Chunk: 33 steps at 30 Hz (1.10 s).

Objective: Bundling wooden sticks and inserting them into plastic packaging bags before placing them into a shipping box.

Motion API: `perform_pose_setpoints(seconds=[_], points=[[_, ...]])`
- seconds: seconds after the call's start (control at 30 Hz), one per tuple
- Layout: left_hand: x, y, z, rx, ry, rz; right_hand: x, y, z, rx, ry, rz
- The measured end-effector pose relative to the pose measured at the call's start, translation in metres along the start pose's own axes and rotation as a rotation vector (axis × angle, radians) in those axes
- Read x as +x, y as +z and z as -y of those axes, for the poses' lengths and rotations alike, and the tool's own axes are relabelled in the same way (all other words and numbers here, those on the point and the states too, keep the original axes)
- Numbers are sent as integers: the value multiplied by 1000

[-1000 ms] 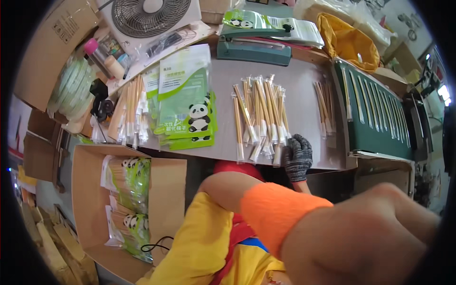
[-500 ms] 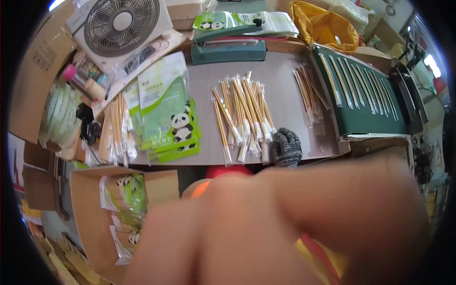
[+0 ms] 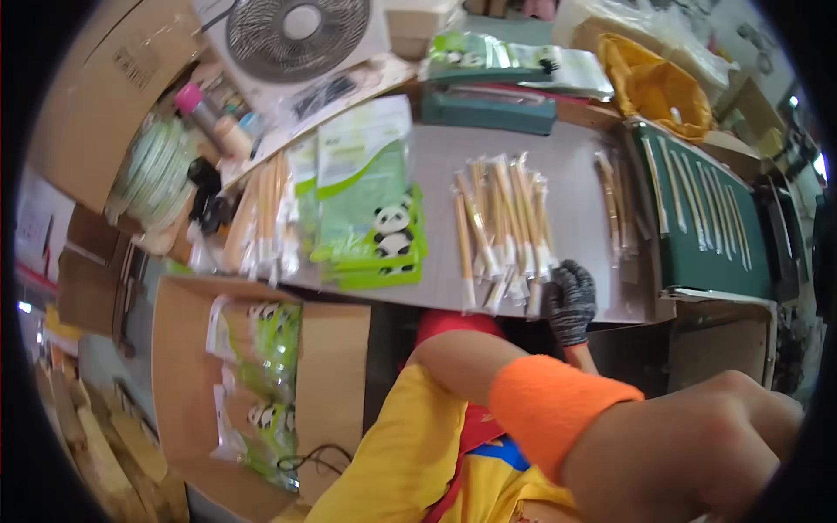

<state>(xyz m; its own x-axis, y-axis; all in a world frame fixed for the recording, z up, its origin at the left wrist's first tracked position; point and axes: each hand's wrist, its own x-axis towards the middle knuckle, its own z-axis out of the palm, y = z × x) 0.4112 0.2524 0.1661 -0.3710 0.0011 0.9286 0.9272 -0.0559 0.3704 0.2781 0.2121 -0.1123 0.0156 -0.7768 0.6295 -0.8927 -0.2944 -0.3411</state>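
My right hand (image 3: 571,299), in a dark knit glove, rests at the near edge of the grey table (image 3: 436,157). Its fingers touch the near ends of a pile of paper-wrapped chopsticks (image 3: 504,231). My left forearm, wearing an orange wristband (image 3: 551,410), crosses the lower picture. My bare left hand (image 3: 706,453) is raised very close to the camera at the lower right, large and blurred. Its fingers cannot be made out.
Green panda-printed bags (image 3: 370,205) and more wrapped chopsticks (image 3: 261,218) lie on the left of the table. A green conveyor (image 3: 706,218) with chopsticks runs along the right. An open cardboard box (image 3: 340,375) with filled bags stands below the table. A fan (image 3: 296,30) stands at the back.
My bare left hand, which filled the lower picture half a second ago, has drawn off to the lower right. The gloved right hand has stayed at the chopstick pile.
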Motion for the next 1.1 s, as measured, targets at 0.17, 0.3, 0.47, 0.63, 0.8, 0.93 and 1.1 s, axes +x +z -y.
perform_pose_setpoints(seconds=[0.17,0.3,0.47,0.63,0.8,0.93,1.1], points=[[-1,15,4,-344,71,-255,-6,-4,-26,23,142,62],[-12,31,23,-159,56,-1,-3,-18,-41,89,140,-26],[-63,8,15,144,-351,329,51,-72,-55,17,-102,-175],[-140,-76,19,1031,-748,-306,106,-140,-158,-355,-83,-267],[-253,-140,27,1827,-1047,-513,133,-184,-324,-1020,198,-139],[-318,-144,47,2013,-1193,-422,152,-170,-326,-749,764,57],[-312,-161,77,1983,-1135,-550,165,-93,-224,-508,233,157]])
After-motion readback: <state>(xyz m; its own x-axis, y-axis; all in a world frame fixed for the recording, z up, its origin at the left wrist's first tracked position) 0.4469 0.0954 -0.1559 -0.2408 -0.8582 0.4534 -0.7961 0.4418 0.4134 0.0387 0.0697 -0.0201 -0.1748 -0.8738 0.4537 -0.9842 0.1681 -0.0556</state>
